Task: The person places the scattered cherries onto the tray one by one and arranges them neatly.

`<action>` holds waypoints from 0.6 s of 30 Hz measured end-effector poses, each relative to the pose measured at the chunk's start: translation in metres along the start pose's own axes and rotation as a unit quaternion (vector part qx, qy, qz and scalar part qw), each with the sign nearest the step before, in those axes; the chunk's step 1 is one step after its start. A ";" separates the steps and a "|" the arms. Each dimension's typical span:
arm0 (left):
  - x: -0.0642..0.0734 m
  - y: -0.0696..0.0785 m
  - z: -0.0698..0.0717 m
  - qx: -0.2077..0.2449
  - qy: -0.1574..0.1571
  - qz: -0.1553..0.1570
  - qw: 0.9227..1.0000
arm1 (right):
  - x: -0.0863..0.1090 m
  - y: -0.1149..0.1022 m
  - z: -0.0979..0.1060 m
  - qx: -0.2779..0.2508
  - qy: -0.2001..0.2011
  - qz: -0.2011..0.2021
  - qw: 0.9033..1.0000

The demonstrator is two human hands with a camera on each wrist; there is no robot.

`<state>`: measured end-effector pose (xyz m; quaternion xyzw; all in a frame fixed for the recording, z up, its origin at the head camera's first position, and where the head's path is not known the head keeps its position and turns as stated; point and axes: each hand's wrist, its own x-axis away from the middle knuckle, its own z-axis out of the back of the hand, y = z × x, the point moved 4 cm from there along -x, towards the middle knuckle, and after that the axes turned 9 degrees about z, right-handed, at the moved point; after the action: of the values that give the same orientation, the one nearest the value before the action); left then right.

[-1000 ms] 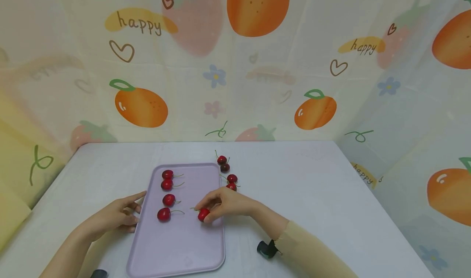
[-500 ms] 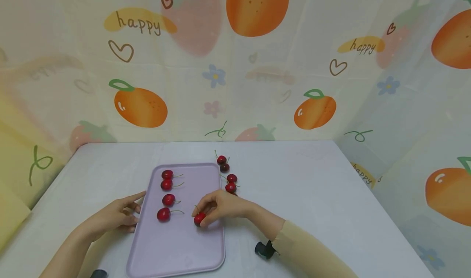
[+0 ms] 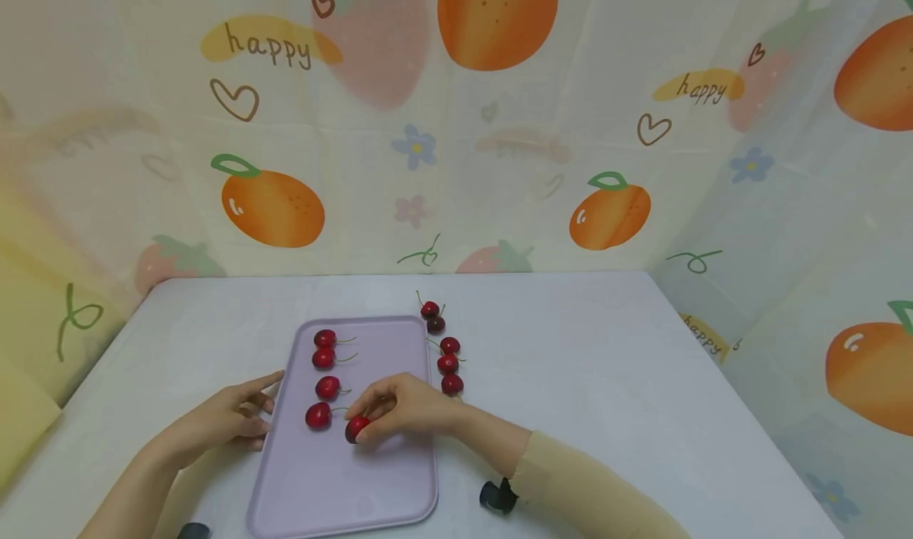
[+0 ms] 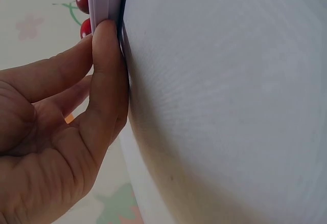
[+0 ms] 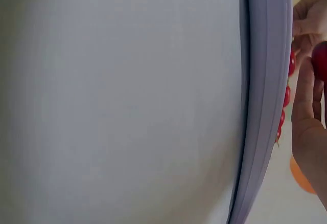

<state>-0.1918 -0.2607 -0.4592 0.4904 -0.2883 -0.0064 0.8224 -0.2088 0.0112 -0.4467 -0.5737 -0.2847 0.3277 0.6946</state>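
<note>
My right hand [image 3: 403,406] pinches a dark red cherry [image 3: 354,430] between thumb and fingertips, over the middle of the lilac tray [image 3: 357,491]. The same cherry [image 5: 321,60] shows at the right edge of the right wrist view. Left of it, a column of red cherries [image 3: 318,416] lies on the tray, green stems pointing right. The lowest of them is close beside the held one. My left hand [image 3: 221,420] rests at the tray's left side. In the left wrist view, fingertips [image 4: 105,32] touch the tray's outer wall [image 4: 104,1].
Several more cherries [image 3: 448,364] lie in a column on the white table [image 3: 606,380], just past the tray's right edge. A fruit-printed cloth [image 3: 492,158] hangs behind the table. A black wrist camera [image 3: 498,496] sits below my right sleeve [image 3: 585,483].
My right hand has carried the cherry leftward and slightly nearer across the tray, toward the column there. More of the cherries on the right are uncovered. My left hand stays put.
</note>
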 end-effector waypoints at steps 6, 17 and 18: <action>0.000 0.000 -0.001 -0.003 0.003 0.000 1.000 | -0.001 -0.003 -0.013 -0.038 0.061 -0.003 0.997; -0.001 0.000 -0.001 -0.008 0.004 0.001 1.000 | -0.007 -0.004 -0.037 0.020 0.152 -0.004 0.988; -0.001 0.000 -0.001 -0.009 0.004 0.000 1.000 | -0.008 -0.004 -0.040 0.022 0.157 -0.007 0.987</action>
<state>-0.1920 -0.2596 -0.4601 0.4833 -0.2855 -0.0067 0.8276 -0.1824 -0.0196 -0.4501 -0.6003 -0.1686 0.2347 0.7458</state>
